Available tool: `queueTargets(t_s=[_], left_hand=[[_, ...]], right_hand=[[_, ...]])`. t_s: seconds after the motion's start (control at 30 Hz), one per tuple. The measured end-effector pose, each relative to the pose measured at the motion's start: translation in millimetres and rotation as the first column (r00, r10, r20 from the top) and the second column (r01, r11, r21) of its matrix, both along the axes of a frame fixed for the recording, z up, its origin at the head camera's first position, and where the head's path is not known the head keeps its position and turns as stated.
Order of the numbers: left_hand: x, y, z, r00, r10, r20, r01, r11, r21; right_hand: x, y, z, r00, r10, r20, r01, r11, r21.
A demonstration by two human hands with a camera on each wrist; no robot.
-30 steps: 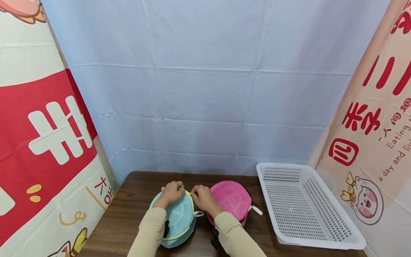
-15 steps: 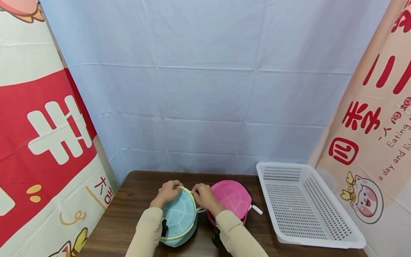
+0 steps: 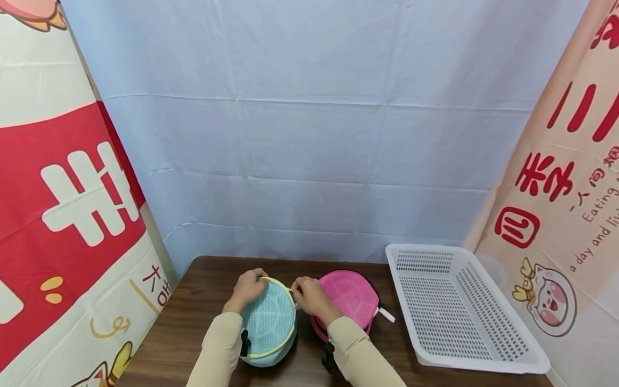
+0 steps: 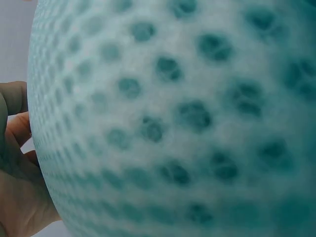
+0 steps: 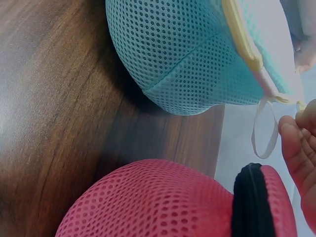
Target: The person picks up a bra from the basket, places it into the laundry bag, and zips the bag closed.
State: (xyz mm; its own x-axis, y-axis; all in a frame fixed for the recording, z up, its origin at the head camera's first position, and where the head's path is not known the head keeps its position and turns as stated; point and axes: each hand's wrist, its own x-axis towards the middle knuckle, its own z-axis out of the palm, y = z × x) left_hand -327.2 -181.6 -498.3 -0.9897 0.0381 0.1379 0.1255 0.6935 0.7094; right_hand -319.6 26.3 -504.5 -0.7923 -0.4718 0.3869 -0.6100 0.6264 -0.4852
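A round light-blue mesh laundry bag (image 3: 271, 317) with yellow trim sits on the table, its lid panel facing up. My left hand (image 3: 246, 290) grips its far-left rim, thumb on the top; in the left wrist view the blue mesh (image 4: 173, 118) hides much of that hand (image 4: 24, 182). At the far-right rim, my right hand (image 3: 311, 295) pinches the small yellow zipper pull, mostly covered by the fingertips. A white loop (image 5: 264, 131) hangs from the blue bag beside those fingers. Just right of the right hand lies a pink mesh laundry bag (image 3: 348, 295).
A white perforated plastic basket (image 3: 452, 312) stands on the right of the dark wooden table (image 3: 188, 306). The pink bag has a white tag (image 3: 386, 315) on its right and a black zipper edge (image 5: 251, 197). Printed cloths hang at both sides, a pale blue one behind.
The blue bag has turned counterclockwise, its white loop shifting away toward the right hand. My left hand has moved slightly left and back with the rim; the right has moved slightly right.
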Motion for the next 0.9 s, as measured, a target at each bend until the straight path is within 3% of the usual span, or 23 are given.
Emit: queueTargets(t_s=[0.33, 0.57, 0.9], left_hand=[[-1.2, -10.3, -4.3, 0.992, 0.127, -0.020, -0.126, 0.991, 0.033], [-0.6, -12.5, -2.6, 0.974, 0.224, -0.015, -0.223, 0.972, 0.082], [-0.1, -11.2, -1.8, 0.968, 0.246, 0.046, -0.249, 0.966, 0.066]], right_hand=[[0.3, 6, -3.6, 1.000, 0.003, -0.011, -0.003, 1.000, 0.000], [-2.7, 5, -2.2, 0.998, 0.014, -0.055, -0.013, 1.000, 0.007], [-4.7, 5, -5.1, 0.998, -0.005, -0.069, 0.005, 1.000, 0.002]])
